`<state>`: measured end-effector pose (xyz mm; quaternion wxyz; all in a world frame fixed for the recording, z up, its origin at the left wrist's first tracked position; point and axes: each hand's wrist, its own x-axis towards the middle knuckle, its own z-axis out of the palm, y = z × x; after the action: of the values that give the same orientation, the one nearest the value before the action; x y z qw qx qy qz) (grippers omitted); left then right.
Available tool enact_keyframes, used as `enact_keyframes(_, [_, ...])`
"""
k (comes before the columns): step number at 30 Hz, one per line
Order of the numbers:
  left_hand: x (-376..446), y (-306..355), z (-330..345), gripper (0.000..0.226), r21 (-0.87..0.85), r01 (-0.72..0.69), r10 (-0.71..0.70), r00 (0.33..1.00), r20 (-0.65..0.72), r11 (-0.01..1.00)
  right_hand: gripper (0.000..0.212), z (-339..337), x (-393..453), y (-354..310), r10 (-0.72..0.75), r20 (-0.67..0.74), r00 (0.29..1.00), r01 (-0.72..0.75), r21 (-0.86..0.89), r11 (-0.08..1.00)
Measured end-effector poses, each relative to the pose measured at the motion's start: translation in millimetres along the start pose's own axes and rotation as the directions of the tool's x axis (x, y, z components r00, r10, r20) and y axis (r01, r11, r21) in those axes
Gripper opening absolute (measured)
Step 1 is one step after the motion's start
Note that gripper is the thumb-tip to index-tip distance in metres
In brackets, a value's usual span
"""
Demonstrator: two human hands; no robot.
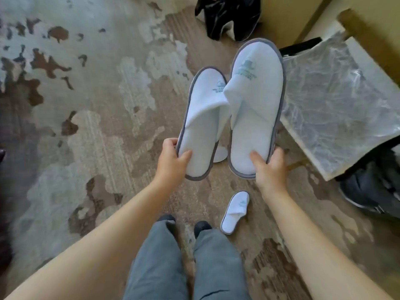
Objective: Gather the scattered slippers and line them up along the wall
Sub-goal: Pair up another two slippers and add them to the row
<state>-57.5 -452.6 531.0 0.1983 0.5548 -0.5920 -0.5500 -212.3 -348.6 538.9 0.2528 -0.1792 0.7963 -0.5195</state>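
I hold two white slippers with grey trim in the air, toes pointing away from me. My left hand [172, 160] grips the heel of the left slipper [204, 124], thumb on the insole. My right hand [269, 165] grips the heel of the right slipper [255, 105] the same way. A third white slipper [236, 212] lies on the carpet below, just right of my feet. A white edge of another slipper [220, 154] shows on the floor between the two held ones, mostly hidden.
Patterned carpet [97, 126] spreads to the left. A black plastic bag [229, 18] lies by the beige wall [279, 22] ahead. A plastic-wrapped stool [346, 105] stands at right, with a dark bag [376, 187] under it. My feet [186, 224] stand at bottom centre.
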Motion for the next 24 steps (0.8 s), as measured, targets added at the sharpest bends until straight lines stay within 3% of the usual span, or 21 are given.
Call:
enact_keyframes(5, [-19.3,31.7,23.0,0.017,0.034,-0.121,0.107,0.955,0.278,0.992,0.019,-47.5,-59.4,-6.6,0.082,-0.338,0.938,-0.063,0.068,0.996])
enact_keyframes(7, [-32.5,39.6,33.9,0.018,0.083,-0.206,0.157,0.905,0.395,0.975,0.022,-63.8,-99.0,-4.5,0.142,-0.485,0.863,-0.099,0.114,0.989])
enact_keyframes(10, [-65.3,45.6,61.9,0.02,0.133,-0.307,0.178,0.797,0.577,0.942,0.018,-88.4,-166.5,8.2,0.269,-0.665,0.697,-0.156,0.225,0.962])
enact_keyframes(14, [-132.5,40.1,108.4,0.02,0.125,-0.4,0.149,0.586,0.796,0.908,0.015,-121.3,-259.0,27.6,0.403,-0.829,0.388,-0.155,0.372,0.915])
enact_keyframes(17, [-200.1,29.0,140.3,0.02,0.1,-0.501,0.124,0.394,0.911,0.859,0.016,-143.8,-327.4,43.2,0.481,-0.864,0.148,-0.12,0.467,0.876])
enact_keyframes(24, [-382.5,-26.8,190.9,0.02,-0.051,-0.649,0.05,-0.02,0.999,0.759,0.015,-187.6,-481.0,100.9,0.576,-0.796,-0.184,0.072,0.574,0.816])
